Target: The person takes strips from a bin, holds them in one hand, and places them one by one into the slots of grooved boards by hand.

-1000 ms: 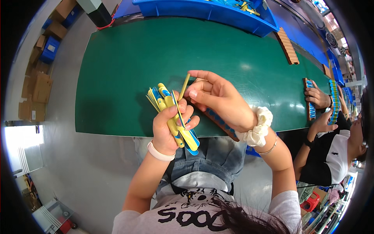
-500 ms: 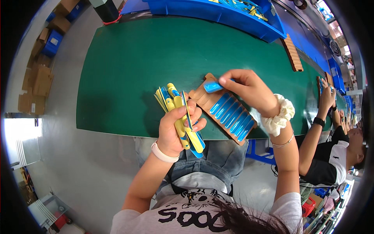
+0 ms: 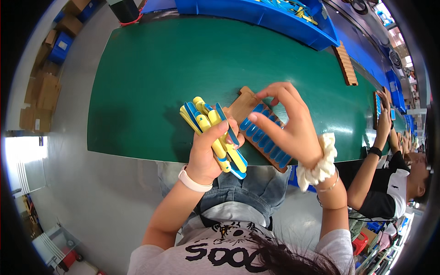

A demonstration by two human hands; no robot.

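Note:
My left hand (image 3: 206, 149) is closed around a loose bundle of blue and yellow strips with rounded ends (image 3: 204, 123), held above the near edge of the table. To its right, a brown slotted board (image 3: 243, 105) lies slantwise on the tabletop. Glossy blue strips (image 3: 262, 137) lie side by side across its nearer part, while its far end shows bare brown. My right hand (image 3: 293, 123) hovers over the board, thumb and fingers apart, with nothing between them. Its thumb tip is by the farthest blue strips, and the hand hides part of the row.
A blue bin (image 3: 256, 16) of more strips stands at the back of the green table (image 3: 151, 82). Another brown slotted board (image 3: 345, 64) lies at the right. Farther right, a co-worker's arm (image 3: 373, 156) reaches over the same table. Cardboard boxes (image 3: 46, 91) are stacked at far left.
My right hand has let go of a blue strip at the board, and its fingers have spread. It has shifted nearer to me. The left hand still holds its bundle, moved slightly right.

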